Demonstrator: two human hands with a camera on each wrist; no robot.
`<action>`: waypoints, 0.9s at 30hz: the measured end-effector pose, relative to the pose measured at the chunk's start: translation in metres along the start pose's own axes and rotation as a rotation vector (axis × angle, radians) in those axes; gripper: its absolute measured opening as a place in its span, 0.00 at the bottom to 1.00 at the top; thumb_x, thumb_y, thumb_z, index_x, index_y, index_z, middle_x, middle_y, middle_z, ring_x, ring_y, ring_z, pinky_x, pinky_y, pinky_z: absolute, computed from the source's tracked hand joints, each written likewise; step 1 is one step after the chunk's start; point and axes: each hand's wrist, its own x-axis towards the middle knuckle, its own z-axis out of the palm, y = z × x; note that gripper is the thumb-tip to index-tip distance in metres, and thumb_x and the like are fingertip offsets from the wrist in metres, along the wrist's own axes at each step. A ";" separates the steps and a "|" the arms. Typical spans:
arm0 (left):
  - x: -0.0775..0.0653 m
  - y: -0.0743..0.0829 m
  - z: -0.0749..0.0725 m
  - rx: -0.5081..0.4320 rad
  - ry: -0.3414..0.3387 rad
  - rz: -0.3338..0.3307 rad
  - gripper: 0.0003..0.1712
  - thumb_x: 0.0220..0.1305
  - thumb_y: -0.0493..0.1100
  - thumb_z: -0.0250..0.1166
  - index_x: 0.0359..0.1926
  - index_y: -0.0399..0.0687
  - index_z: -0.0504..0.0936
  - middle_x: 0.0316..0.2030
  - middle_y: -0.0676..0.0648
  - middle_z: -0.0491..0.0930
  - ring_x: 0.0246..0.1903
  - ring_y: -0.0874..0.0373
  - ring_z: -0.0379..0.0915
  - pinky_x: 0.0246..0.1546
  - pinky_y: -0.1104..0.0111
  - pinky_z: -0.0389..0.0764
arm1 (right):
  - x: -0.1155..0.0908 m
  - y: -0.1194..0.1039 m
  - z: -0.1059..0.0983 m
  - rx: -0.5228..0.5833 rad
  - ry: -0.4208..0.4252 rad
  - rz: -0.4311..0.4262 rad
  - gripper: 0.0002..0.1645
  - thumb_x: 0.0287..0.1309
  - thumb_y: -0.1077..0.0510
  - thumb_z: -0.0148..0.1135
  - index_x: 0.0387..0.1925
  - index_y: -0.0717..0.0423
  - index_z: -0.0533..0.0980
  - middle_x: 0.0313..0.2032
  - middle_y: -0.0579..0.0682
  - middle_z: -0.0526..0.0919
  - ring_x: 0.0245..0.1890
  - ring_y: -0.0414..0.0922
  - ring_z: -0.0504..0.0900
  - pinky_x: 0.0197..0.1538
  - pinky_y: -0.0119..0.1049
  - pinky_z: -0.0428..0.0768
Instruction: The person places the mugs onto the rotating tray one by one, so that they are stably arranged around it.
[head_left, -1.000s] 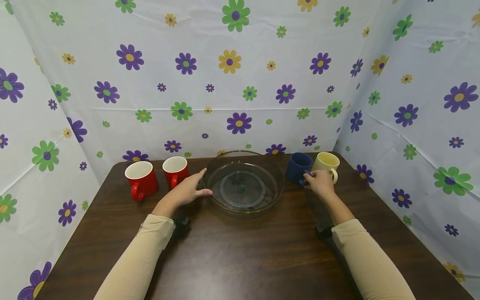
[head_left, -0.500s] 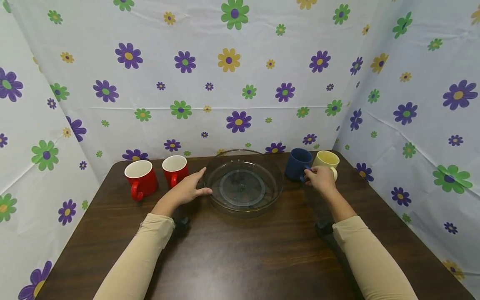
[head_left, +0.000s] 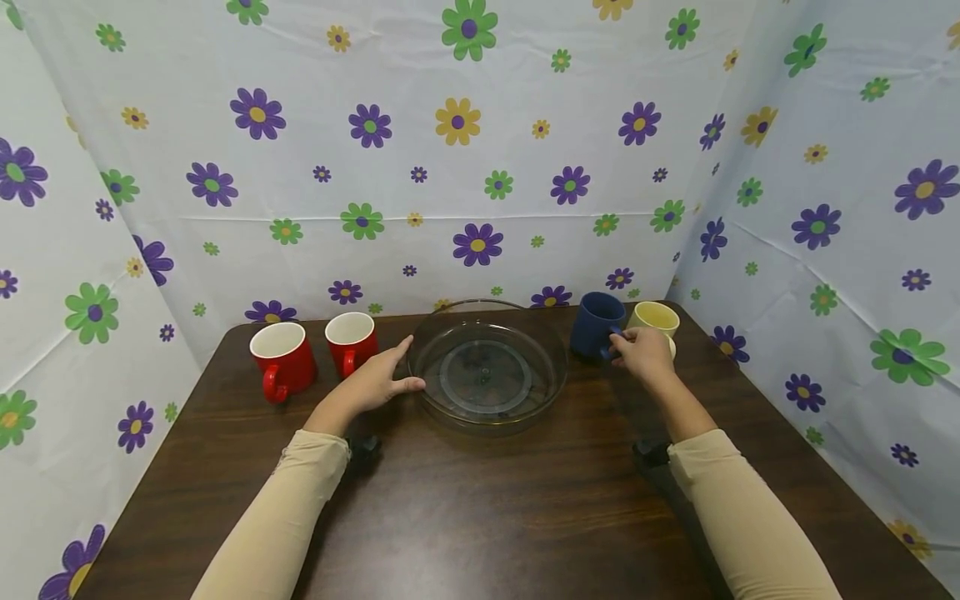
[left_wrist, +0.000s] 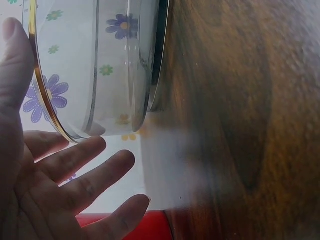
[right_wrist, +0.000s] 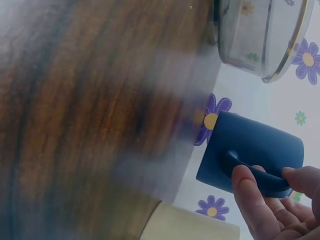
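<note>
My right hand [head_left: 643, 357] pinches the handle of a dark blue mug [head_left: 597, 323] between thumb and fingers. In the right wrist view that mug [right_wrist: 260, 145] hangs upright, its base raised from the tabletop. My left hand [head_left: 375, 377] is spread at the left side of a round clear glass dish [head_left: 486, 417], thumb and fingertips at its rim. The left wrist view shows the fingers of this hand [left_wrist: 65, 175] loosely extended near the gold-tinted rim [left_wrist: 42, 95]. A pale yellow mug [head_left: 654, 317] stands right behind my right hand, partly hidden by it.
Two red mugs with white insides, one [head_left: 287, 367] at the far left and another [head_left: 352, 333] near my left hand, stand on the dark wooden table [head_left: 480, 508]. A flowered cloth [head_left: 315, 200] hangs behind the table and along its sides.
My right hand has raised the blue mug slightly off the table. The left hand and the glass dish stay where they were.
</note>
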 end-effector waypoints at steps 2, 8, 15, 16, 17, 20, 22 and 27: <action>0.000 -0.002 0.001 0.001 0.001 0.001 0.56 0.67 0.59 0.67 0.79 0.35 0.47 0.76 0.31 0.54 0.73 0.33 0.55 0.70 0.41 0.59 | 0.000 -0.002 -0.001 -0.016 0.002 -0.004 0.21 0.75 0.57 0.56 0.46 0.76 0.80 0.40 0.68 0.87 0.37 0.59 0.89 0.26 0.26 0.80; -0.001 -0.002 0.001 -0.013 -0.002 -0.009 0.55 0.67 0.57 0.67 0.80 0.35 0.46 0.76 0.31 0.53 0.73 0.34 0.55 0.71 0.41 0.58 | 0.002 -0.007 -0.002 -0.013 -0.006 -0.002 0.22 0.75 0.55 0.56 0.44 0.74 0.81 0.38 0.65 0.88 0.33 0.54 0.90 0.27 0.27 0.80; 0.001 0.000 0.001 -0.014 -0.010 -0.003 0.54 0.68 0.55 0.67 0.79 0.35 0.46 0.76 0.31 0.53 0.73 0.34 0.55 0.70 0.41 0.59 | 0.001 -0.013 -0.007 -0.025 0.003 -0.007 0.22 0.75 0.54 0.57 0.46 0.73 0.81 0.39 0.65 0.88 0.27 0.45 0.89 0.27 0.27 0.79; 0.001 0.000 0.001 -0.014 -0.010 -0.001 0.54 0.68 0.55 0.66 0.79 0.34 0.46 0.76 0.31 0.52 0.73 0.34 0.55 0.70 0.41 0.59 | 0.000 -0.014 -0.008 -0.035 0.008 -0.008 0.22 0.75 0.54 0.57 0.46 0.73 0.81 0.39 0.65 0.88 0.27 0.45 0.89 0.27 0.27 0.79; 0.001 0.000 0.001 -0.013 -0.011 -0.002 0.54 0.68 0.56 0.66 0.79 0.35 0.46 0.76 0.31 0.52 0.73 0.34 0.55 0.70 0.41 0.59 | 0.000 -0.015 -0.009 -0.043 0.009 -0.011 0.22 0.75 0.53 0.57 0.46 0.73 0.81 0.39 0.65 0.88 0.28 0.46 0.89 0.27 0.28 0.79; 0.000 0.000 0.001 -0.008 -0.014 -0.006 0.55 0.68 0.57 0.66 0.79 0.35 0.46 0.76 0.31 0.52 0.73 0.34 0.55 0.70 0.41 0.59 | 0.000 -0.019 -0.011 -0.076 0.012 -0.010 0.22 0.74 0.51 0.57 0.45 0.70 0.82 0.38 0.62 0.89 0.30 0.49 0.90 0.28 0.30 0.78; 0.000 -0.001 0.001 -0.004 -0.015 -0.006 0.55 0.68 0.58 0.66 0.80 0.35 0.46 0.76 0.32 0.52 0.73 0.34 0.55 0.70 0.41 0.59 | 0.000 -0.021 -0.012 -0.087 0.006 -0.007 0.23 0.75 0.50 0.57 0.46 0.69 0.82 0.38 0.62 0.89 0.32 0.50 0.90 0.28 0.31 0.78; 0.001 -0.002 -0.001 0.000 -0.010 -0.003 0.56 0.67 0.59 0.66 0.80 0.36 0.46 0.76 0.32 0.53 0.73 0.34 0.55 0.70 0.41 0.59 | 0.001 -0.027 -0.014 -0.090 -0.007 -0.014 0.24 0.75 0.51 0.56 0.47 0.71 0.81 0.40 0.64 0.88 0.29 0.45 0.89 0.27 0.31 0.77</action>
